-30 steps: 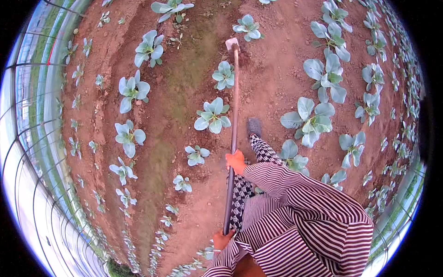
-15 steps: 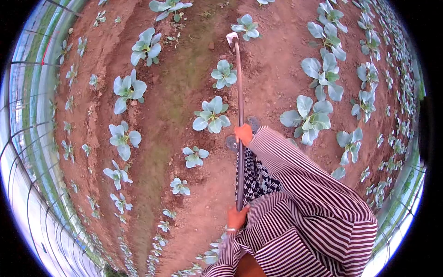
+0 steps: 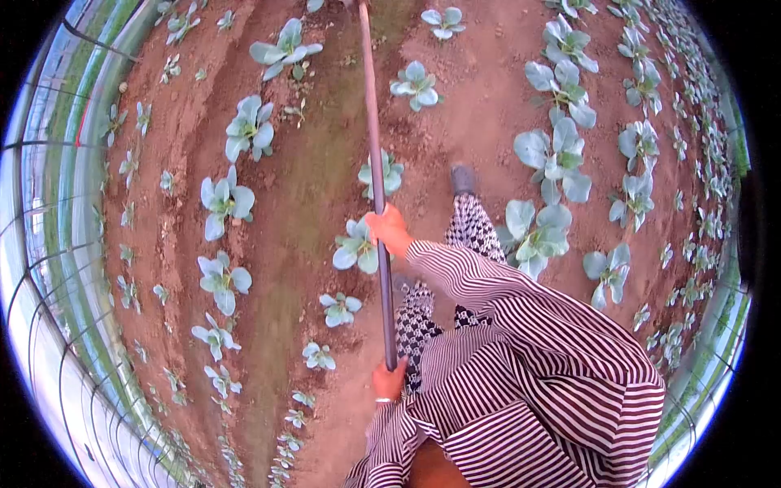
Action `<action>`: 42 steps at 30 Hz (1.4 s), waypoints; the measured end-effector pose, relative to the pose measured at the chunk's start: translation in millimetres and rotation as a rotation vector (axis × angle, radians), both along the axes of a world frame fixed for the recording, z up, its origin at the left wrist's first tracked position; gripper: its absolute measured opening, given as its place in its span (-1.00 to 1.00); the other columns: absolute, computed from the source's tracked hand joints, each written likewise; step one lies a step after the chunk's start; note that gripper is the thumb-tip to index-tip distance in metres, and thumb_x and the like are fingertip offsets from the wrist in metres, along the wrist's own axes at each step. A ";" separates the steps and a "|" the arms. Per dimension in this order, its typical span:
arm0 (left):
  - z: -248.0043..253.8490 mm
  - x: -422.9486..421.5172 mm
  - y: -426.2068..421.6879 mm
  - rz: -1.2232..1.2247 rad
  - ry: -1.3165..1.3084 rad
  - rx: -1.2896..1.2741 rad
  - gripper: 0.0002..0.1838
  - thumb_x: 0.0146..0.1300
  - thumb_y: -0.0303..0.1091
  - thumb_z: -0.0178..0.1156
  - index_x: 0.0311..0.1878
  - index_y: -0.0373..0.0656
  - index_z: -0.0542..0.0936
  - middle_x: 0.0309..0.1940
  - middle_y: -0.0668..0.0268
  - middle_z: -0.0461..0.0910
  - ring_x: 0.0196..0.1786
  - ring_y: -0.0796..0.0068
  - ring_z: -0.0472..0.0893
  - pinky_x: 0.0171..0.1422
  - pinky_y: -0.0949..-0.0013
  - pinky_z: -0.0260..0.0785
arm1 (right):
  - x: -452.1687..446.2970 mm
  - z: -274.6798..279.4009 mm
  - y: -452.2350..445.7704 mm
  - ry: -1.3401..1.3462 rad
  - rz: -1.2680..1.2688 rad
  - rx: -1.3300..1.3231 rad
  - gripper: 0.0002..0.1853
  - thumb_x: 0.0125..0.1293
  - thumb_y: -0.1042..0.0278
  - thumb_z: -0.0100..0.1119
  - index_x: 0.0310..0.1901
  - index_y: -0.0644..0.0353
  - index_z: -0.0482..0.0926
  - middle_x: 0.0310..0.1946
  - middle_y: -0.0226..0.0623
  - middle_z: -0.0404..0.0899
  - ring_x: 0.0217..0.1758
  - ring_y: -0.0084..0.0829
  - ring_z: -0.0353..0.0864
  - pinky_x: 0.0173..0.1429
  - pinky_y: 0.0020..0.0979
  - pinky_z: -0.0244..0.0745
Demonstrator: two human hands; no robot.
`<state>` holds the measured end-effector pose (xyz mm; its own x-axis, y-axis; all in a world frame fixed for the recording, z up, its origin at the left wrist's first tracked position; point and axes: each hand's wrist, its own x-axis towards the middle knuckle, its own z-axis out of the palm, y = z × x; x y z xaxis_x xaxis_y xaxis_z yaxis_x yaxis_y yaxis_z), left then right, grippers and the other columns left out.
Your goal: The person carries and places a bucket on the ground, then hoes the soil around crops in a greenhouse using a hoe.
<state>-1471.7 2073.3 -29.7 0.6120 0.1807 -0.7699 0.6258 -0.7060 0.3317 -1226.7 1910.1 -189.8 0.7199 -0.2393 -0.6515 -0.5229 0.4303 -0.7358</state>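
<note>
We log a long-handled hoe (image 3: 377, 175) running through the middle of the view, above reddish-brown soil (image 3: 480, 89) set with rows of blue-green leafy plants (image 3: 248, 128). Handle is a slim round pole, smooth-looking, straight, two-toned: paler pinkish tan on the upper stretch, darker greyish brown on the lower, with a soft sheen. We cannot make out the working end; it lies at the upper edge of the view, mostly cut off, and whether it touches ground we cannot tell. Long axis nearly up and down in the view, leaning a little left toward the top; far end points ahead of the wearer, butt comes back toward the waist. Along its run it passes in front of one leafy plant (image 3: 394, 174). Both hands are wrapped on the handle, well apart from each other: right hand (image 3: 390, 230) below the middle of the visible length, left hand (image 3: 389, 380) at the butt, a pale band (image 3: 384, 399) on that wrist. Striped sleeves (image 3: 480, 276) cover both arms. We note patterned trousers (image 3: 474, 220) right of the handle, one grey shoe (image 3: 462, 179) forward on the soil, a second shoe (image 3: 401, 281) just beside the handle.
</note>
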 end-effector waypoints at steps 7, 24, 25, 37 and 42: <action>-79.4 109.5 -175.8 0.039 0.020 -0.112 -0.52 -0.03 0.01 0.28 -0.57 -0.32 0.50 -0.71 0.13 0.49 -0.60 0.34 0.48 -0.45 0.23 0.31 | 144.5 -3.5 -191.9 0.122 0.152 -0.515 -0.71 -0.02 0.28 0.12 -0.43 0.42 0.45 -0.56 0.09 0.52 -0.49 -0.11 0.59 -0.39 -0.21 0.48; 37.5 103.9 -170.6 -0.197 0.348 0.143 -0.51 -0.03 0.06 0.26 -0.38 -0.28 0.56 -0.64 0.08 0.52 -0.56 0.26 0.55 -0.42 0.22 0.37 | 57.2 -12.3 -178.4 0.317 -0.087 0.143 -0.79 0.06 0.46 0.16 -0.50 0.27 0.30 -0.74 -0.29 0.39 -0.81 -0.45 0.37 -0.79 -0.40 0.25; 18.5 106.4 -177.6 -0.195 0.332 0.190 -0.52 -0.02 0.05 0.25 -0.39 -0.28 0.56 -0.65 0.08 0.52 -0.55 0.24 0.55 -0.42 0.20 0.36 | 76.7 -15.6 -192.9 0.257 -0.090 0.133 -0.79 0.06 0.46 0.16 -0.49 0.27 0.29 -0.73 -0.29 0.39 -0.82 -0.44 0.37 -0.79 -0.40 0.25; 21.9 124.1 -197.9 -0.233 0.316 0.001 -0.51 -0.01 0.08 0.23 -0.30 -0.23 0.58 -0.53 -0.01 0.56 -0.41 0.08 0.59 -0.33 0.17 0.39 | 49.9 -51.9 -214.8 0.384 -0.058 0.050 -0.80 0.02 0.48 0.14 -0.59 0.31 0.32 -0.78 -0.23 0.36 -0.82 -0.32 0.37 -0.82 -0.30 0.25; 37.6 136.8 -192.8 -0.231 0.338 0.235 -0.57 -0.02 0.03 0.23 -0.36 -0.22 0.57 -0.54 -0.01 0.55 -0.44 0.05 0.58 -0.34 0.15 0.39 | 55.3 -53.2 -204.5 0.293 -0.243 0.585 -0.88 0.05 0.48 0.12 -0.41 0.23 0.37 -0.69 -0.30 0.36 -0.77 -0.43 0.33 -0.74 -0.38 0.28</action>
